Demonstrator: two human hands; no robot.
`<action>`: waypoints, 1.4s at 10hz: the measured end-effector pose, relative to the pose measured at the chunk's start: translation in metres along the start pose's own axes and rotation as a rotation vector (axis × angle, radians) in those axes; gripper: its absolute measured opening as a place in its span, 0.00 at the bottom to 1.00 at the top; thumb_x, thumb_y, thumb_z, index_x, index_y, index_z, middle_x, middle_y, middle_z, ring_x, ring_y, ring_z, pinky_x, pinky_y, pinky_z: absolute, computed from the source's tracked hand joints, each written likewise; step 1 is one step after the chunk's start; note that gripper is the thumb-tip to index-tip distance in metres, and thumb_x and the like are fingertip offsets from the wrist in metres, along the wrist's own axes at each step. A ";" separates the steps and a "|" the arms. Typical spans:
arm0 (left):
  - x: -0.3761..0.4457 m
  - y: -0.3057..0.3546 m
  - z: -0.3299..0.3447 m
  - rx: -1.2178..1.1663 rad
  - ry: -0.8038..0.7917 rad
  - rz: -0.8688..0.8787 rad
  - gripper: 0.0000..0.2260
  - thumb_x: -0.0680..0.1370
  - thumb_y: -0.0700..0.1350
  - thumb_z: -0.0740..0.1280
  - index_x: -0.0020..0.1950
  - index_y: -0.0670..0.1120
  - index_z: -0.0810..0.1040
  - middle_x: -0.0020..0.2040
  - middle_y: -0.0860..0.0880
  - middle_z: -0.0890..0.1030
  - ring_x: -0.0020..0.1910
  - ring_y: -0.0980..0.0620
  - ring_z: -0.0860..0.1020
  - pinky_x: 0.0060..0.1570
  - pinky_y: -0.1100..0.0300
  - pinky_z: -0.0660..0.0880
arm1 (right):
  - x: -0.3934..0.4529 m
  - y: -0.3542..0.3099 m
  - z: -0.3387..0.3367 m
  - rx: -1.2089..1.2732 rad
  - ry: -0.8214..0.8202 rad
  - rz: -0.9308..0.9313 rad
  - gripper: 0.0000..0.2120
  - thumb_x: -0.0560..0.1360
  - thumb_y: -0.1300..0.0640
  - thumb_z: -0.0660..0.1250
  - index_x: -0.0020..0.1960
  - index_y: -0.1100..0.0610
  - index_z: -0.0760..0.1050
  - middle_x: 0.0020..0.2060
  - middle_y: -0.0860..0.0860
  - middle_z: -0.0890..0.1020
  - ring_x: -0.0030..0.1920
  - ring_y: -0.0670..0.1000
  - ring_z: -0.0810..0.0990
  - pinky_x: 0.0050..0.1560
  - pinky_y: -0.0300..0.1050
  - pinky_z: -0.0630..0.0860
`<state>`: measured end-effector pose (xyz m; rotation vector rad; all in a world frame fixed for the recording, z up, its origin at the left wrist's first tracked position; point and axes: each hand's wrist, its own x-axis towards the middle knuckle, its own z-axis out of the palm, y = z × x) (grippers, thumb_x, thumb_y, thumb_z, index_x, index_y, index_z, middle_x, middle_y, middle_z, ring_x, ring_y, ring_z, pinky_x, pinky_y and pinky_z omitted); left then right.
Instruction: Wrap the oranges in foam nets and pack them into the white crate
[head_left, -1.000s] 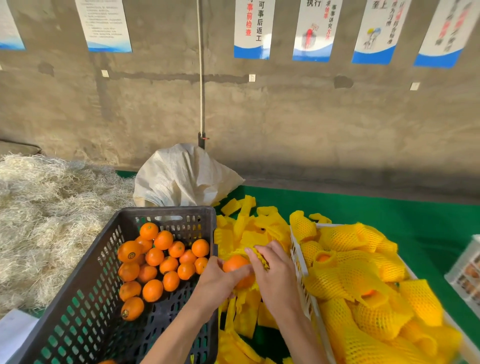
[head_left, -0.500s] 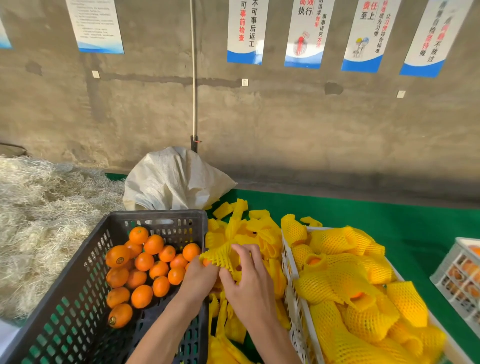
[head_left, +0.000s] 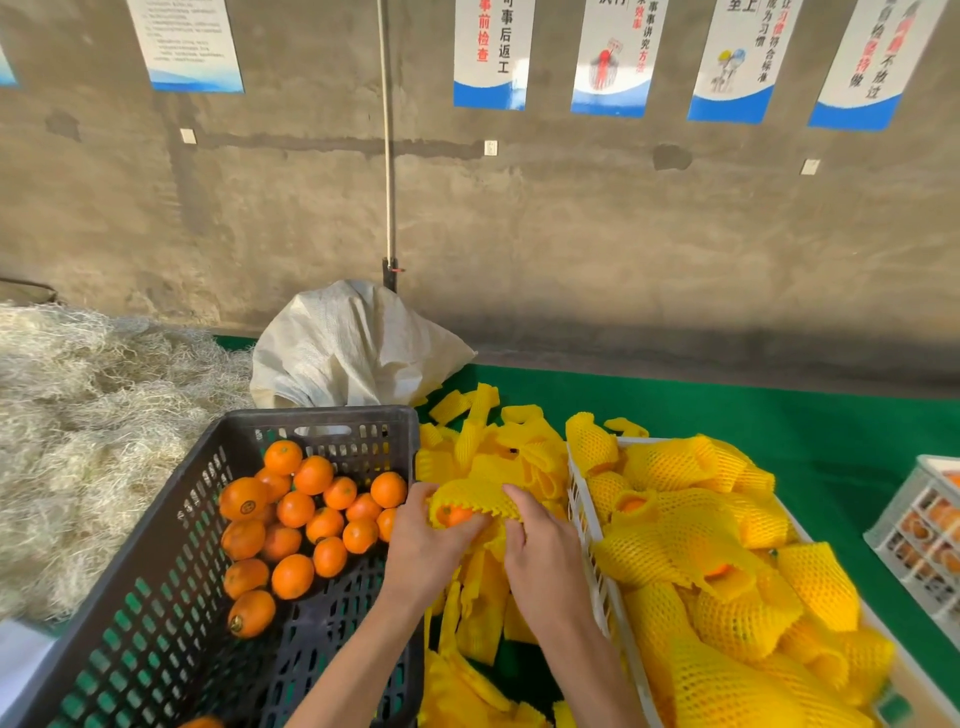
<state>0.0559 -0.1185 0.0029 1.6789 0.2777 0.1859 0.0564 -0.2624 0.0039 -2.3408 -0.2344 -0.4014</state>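
Both hands are curled round one orange (head_left: 454, 514) half inside a yellow foam net (head_left: 475, 499), left hand (head_left: 423, 545) and right hand (head_left: 540, 551), just right of the black crate (head_left: 156, 597). Roughly twenty bare oranges (head_left: 296, 509) sit in that crate; the white crate (head_left: 587, 499), further right, is heaped with wrapped ones.

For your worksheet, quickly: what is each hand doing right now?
Left hand: holding the round orange, half inside the yellow foam net.
Right hand: fingers pinching that net's edge.
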 end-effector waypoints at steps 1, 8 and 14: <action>-0.006 0.003 0.012 -0.021 -0.018 -0.018 0.19 0.76 0.43 0.77 0.62 0.48 0.72 0.49 0.44 0.83 0.39 0.57 0.84 0.33 0.61 0.81 | -0.005 0.000 -0.007 0.003 0.030 -0.019 0.20 0.82 0.57 0.64 0.73 0.50 0.72 0.67 0.48 0.78 0.66 0.49 0.77 0.62 0.33 0.69; -0.039 0.095 0.241 0.086 -0.671 0.314 0.18 0.86 0.44 0.62 0.76 0.50 0.73 0.77 0.52 0.71 0.77 0.55 0.67 0.78 0.54 0.63 | -0.002 0.152 -0.190 -0.188 0.614 0.292 0.34 0.70 0.51 0.76 0.72 0.48 0.65 0.65 0.50 0.69 0.52 0.55 0.78 0.46 0.46 0.73; -0.032 0.062 0.224 0.006 -0.414 0.347 0.10 0.84 0.38 0.64 0.59 0.48 0.82 0.62 0.49 0.83 0.61 0.54 0.79 0.56 0.64 0.73 | -0.005 0.234 -0.190 -0.141 0.190 0.434 0.32 0.79 0.44 0.67 0.76 0.62 0.65 0.73 0.61 0.71 0.73 0.63 0.68 0.69 0.57 0.67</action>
